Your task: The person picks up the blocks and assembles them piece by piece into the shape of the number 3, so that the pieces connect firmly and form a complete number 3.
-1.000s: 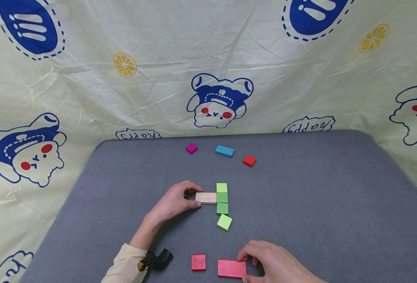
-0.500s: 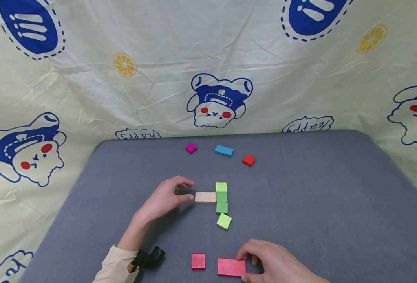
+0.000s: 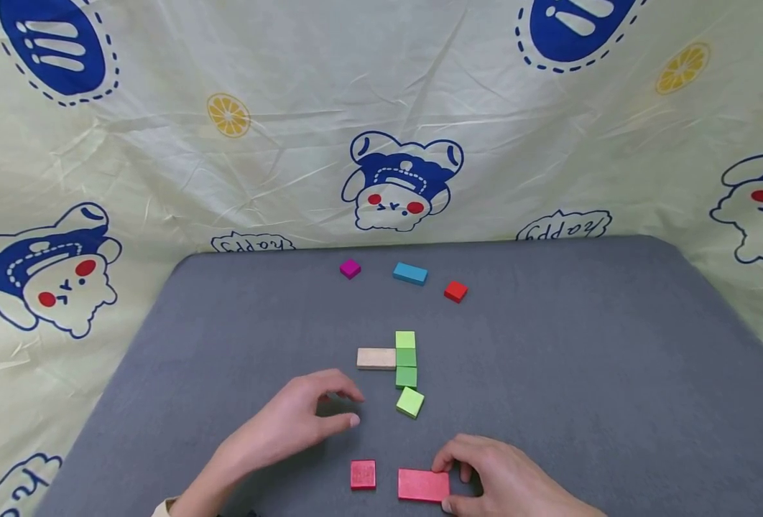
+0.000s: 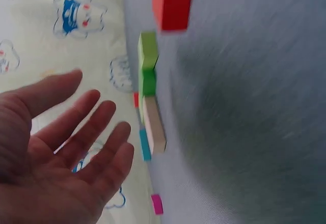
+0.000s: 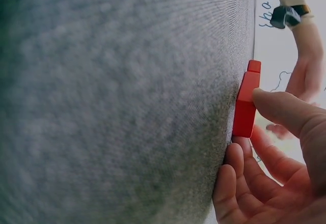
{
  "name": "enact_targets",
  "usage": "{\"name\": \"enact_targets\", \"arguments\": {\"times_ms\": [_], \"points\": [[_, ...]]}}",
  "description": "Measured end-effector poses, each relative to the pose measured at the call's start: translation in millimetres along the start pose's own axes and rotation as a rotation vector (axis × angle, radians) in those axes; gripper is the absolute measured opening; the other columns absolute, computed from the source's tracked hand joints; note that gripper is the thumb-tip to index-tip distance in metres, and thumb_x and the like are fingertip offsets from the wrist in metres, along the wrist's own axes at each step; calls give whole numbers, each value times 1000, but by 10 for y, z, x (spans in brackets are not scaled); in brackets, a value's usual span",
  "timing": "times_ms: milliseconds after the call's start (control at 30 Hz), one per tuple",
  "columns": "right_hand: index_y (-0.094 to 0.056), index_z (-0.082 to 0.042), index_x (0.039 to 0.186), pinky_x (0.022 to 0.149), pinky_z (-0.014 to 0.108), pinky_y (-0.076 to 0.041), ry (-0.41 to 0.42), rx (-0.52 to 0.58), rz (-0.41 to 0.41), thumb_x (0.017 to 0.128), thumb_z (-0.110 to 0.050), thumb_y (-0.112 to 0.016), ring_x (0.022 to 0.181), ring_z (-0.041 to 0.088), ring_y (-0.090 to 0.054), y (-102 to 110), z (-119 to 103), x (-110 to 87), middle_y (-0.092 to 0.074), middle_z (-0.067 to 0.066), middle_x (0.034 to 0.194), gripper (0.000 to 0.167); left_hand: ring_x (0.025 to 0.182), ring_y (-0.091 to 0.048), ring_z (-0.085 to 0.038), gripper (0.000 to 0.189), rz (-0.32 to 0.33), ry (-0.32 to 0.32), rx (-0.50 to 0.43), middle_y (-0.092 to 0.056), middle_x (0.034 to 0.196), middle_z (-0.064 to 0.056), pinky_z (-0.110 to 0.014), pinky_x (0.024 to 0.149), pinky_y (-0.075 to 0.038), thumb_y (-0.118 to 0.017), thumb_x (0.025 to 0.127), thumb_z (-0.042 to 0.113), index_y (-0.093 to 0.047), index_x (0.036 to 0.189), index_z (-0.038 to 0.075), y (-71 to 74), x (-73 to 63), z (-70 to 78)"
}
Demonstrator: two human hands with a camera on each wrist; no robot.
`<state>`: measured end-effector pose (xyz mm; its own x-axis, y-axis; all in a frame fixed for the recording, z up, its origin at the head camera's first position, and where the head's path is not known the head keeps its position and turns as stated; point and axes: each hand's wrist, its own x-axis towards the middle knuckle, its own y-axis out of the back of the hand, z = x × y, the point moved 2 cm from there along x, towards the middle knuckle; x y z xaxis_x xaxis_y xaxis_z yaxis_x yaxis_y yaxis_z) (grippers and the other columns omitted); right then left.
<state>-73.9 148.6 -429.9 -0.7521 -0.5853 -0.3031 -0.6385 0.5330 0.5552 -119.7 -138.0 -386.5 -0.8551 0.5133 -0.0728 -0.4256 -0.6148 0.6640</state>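
My right hand [image 3: 507, 475] pinches the right end of a red rectangular block [image 3: 419, 485] lying flat at the near side of the table; the thumb on the block [image 5: 246, 113] shows in the right wrist view. Left of it sits a red square block [image 3: 363, 474]. My left hand [image 3: 297, 416] hovers with relaxed, parted fingers and holds nothing, above and left of that square. Beyond it, a bare wood block [image 3: 376, 359] abuts a column of green blocks [image 3: 406, 357]. One light green block [image 3: 410, 402] stands askew at the column's near end.
Along the far side lie a magenta block [image 3: 350, 269], a blue rectangular block [image 3: 410, 273] and a red block [image 3: 455, 291]. A printed cloth [image 3: 304, 172] hangs behind the grey table [image 3: 582, 373].
My left hand has let go of the wood block's left end and drawn back toward the near side. The right hand stays on the red rectangular block.
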Motion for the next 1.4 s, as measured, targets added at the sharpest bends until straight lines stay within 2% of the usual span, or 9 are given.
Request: {"name": "enact_targets", "arguments": {"times_ms": [133,267,533,733,867,1067,1133,1267,1400], "points": [[-67,-33,102,61,26,-43,0,-13,12,81,-32,-80,76,5,-50,0,-6,0,-54,-13,84,24,95,-57,-10,21,-69,-74,41,-62,100,15,-31,87,-48,-78,84,23,-70,104,25,-121,-139,55],[-66,-34,101,61,27,-43,-5,-15,17,81,-32,-80,76,6,-50,-2,-11,-4,-53,-12,83,24,93,-55,-4,23,-111,-131,60,-60,98,18,-26,83,-48,-81,82,23,-69,102,25,-236,-237,40],[-66,-34,100,61,27,-42,6,-9,19,81,-32,-80,76,5,-50,-7,-15,-7,-54,-13,83,24,93,-51,-1,32,-151,-121,96,-56,97,22,-23,81,-47,-84,77,19,-69,104,25,-384,-305,-44],[-66,-34,100,61,27,-42,9,-5,18,81,-32,-79,76,5,-50,-5,-10,-6,-54,-13,84,23,88,-49,0,28,-122,-133,180,-55,93,20,-20,77,-45,-84,78,20,-69,101,23,-451,-284,-39],[-66,-34,101,61,27,-42,8,1,14,82,-32,-79,76,5,-51,-3,-8,-6,-54,-13,84,23,86,-48,0,25,-128,-127,208,-54,92,20,-19,75,-45,-82,80,18,-69,101,22,-463,-267,-30],[-66,-34,100,61,26,-42,24,6,17,82,-31,-79,77,5,-51,-3,-12,-7,-54,-13,85,23,88,-49,-2,23,-145,-18,188,-53,93,19,-22,77,-48,-80,83,20,-68,103,24,-406,-217,-51],[-66,-34,100,61,26,-42,27,4,21,82,-30,-79,77,4,-51,-3,-13,-9,-54,-14,84,23,88,-50,-3,22,-127,-5,193,-53,93,19,-24,79,-49,-79,84,20,-68,103,24,-381,-208,-69],[-66,-34,100,61,26,-42,26,1,24,81,-30,-79,77,4,-51,-3,-12,-11,-54,-14,85,24,89,-51,-5,21,-51,-43,220,-53,93,18,-25,80,-48,-78,83,17,-68,100,23,-323,-197,-114],[-66,-35,100,61,26,-42,22,1,23,81,-30,-79,77,4,-50,-2,-11,-12,-54,-14,85,24,87,-51,-7,21,-8,-52,232,-53,91,18,-25,78,-48,-78,83,16,-68,100,22,-254,-159,-162]]}}
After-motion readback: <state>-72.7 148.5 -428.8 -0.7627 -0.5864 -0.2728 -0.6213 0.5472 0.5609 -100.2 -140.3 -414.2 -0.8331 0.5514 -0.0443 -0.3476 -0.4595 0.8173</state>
